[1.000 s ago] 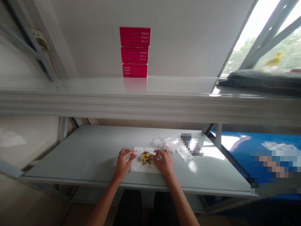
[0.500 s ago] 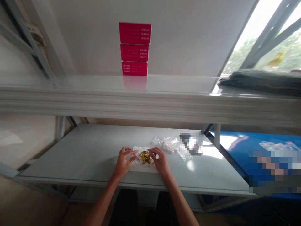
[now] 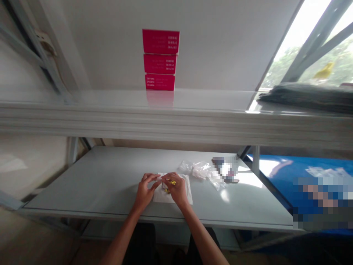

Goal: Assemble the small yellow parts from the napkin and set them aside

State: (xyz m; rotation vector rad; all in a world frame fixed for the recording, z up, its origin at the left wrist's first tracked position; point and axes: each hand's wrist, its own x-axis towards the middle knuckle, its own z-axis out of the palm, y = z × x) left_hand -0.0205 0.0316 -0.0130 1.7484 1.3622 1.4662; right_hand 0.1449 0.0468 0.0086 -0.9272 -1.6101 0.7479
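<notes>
Two hands together now, left hand [image 3: 144, 190] hovering, right hand [image 3: 176, 190] pinching at yellow pieces [image 3: 171, 182] on white paper [image 3: 186, 187] (fiddly, wants fingertip care).

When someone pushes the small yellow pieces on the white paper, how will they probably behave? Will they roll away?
The small yellow pieces will probably scatter easily, since they seem to lie loose on the white paper sheet. They are likely light for their size. Some may roll, but the right hand hides much of them, so their shape is hard to judge.
</notes>
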